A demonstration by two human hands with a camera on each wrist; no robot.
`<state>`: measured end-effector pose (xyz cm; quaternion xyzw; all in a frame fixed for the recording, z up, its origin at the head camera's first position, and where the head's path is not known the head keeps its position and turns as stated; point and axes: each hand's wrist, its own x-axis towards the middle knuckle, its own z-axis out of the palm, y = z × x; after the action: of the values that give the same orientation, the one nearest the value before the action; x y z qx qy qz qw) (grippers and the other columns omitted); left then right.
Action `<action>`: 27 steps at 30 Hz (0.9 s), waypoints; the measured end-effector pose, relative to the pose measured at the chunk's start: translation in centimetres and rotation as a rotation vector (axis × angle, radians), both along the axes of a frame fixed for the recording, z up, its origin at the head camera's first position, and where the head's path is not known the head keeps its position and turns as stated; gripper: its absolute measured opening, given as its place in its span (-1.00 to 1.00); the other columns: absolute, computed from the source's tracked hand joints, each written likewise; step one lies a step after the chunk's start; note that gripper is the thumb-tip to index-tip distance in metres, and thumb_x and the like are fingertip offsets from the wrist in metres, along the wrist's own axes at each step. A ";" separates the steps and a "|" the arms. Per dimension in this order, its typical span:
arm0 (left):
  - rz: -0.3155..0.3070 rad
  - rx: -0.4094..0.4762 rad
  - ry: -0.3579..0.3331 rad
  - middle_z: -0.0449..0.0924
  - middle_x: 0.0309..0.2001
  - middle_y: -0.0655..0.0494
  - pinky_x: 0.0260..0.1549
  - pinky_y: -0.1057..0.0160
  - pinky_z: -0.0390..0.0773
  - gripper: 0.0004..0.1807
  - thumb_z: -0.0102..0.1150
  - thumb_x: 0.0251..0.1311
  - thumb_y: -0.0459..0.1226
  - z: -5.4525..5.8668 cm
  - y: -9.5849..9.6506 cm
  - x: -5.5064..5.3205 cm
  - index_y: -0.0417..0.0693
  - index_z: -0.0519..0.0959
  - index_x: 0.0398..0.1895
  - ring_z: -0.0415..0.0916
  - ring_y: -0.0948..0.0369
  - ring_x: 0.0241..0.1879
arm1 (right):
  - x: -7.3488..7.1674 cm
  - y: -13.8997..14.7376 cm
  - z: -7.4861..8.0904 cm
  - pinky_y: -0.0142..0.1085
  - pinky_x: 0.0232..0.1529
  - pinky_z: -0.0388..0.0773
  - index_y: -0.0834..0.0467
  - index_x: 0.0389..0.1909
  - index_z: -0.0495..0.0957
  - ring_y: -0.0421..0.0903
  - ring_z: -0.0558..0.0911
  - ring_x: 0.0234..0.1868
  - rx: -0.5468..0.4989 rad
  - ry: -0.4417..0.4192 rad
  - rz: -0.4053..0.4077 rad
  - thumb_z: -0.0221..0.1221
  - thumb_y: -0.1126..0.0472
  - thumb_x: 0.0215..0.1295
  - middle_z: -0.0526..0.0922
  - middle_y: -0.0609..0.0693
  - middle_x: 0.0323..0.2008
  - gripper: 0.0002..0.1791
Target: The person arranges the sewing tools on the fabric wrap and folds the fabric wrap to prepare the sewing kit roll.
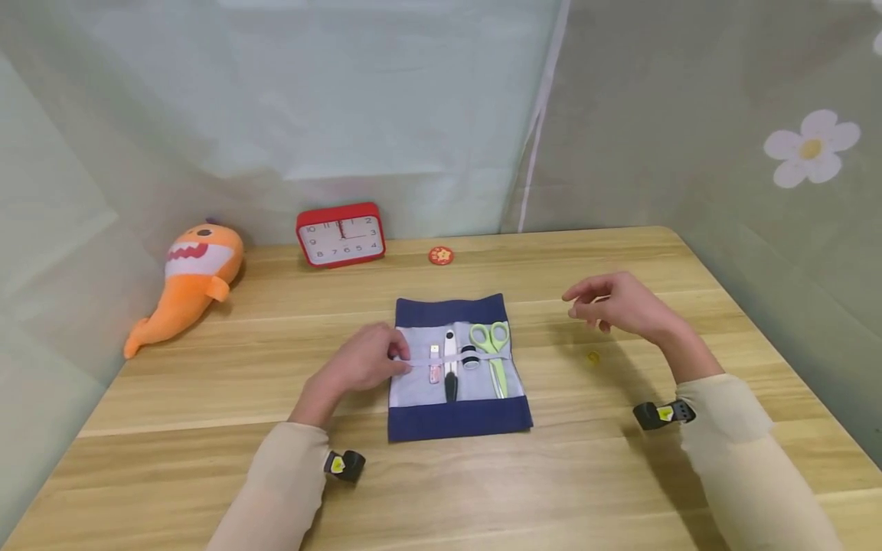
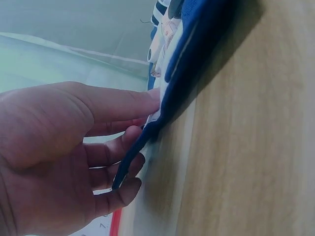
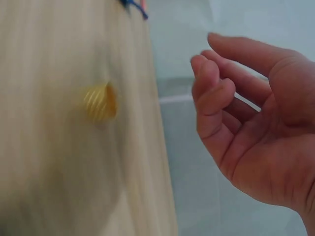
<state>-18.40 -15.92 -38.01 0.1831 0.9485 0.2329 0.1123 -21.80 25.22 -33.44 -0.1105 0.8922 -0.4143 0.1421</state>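
Note:
An unrolled navy and pale grey cloth tool pouch (image 1: 460, 419) lies on the table. Across its middle, a pale elastic band holds a small pink-and-white item (image 1: 435, 373), a white tool with a black end (image 1: 451, 375), dark and white thread spools (image 1: 470, 357) and green-handled scissors (image 1: 499, 360). My left hand (image 1: 368, 357) pinches the pouch's left edge, near the band's end; in the left wrist view its thumb (image 2: 133, 104) presses the inner cloth. My right hand (image 1: 616, 306) hovers with loosely curled fingers, holding nothing. Near it on the table sits a small gold ring with slanted ridges (image 3: 101, 102).
A red-framed clock (image 1: 342, 236) stands at the back of the wooden table (image 1: 276, 490). To its left leans an orange plush shark (image 1: 182, 298). A round red badge (image 1: 441, 255) lies behind the pouch. Curtains (image 1: 344, 115) hang beyond the back edge.

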 end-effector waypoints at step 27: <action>0.035 0.023 -0.090 0.53 -0.37 0.06 -0.23 0.21 0.41 -0.91 0.41 0.29 -0.32 0.0 -0.3 -0.2 -0.11 0.67 -0.22 0.44 0.14 -0.29 | 1.7 5.2 -4.3 -0.19 -0.27 0.71 0.33 0.07 0.64 -0.08 0.63 -0.33 -0.019 -0.217 0.096 0.33 0.29 0.37 0.69 0.08 -0.24 -0.68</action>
<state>-18.61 -16.21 -38.00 0.1572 0.9429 0.2534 0.1486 -20.09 30.46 -37.74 -0.1089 0.8613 -0.4248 0.2566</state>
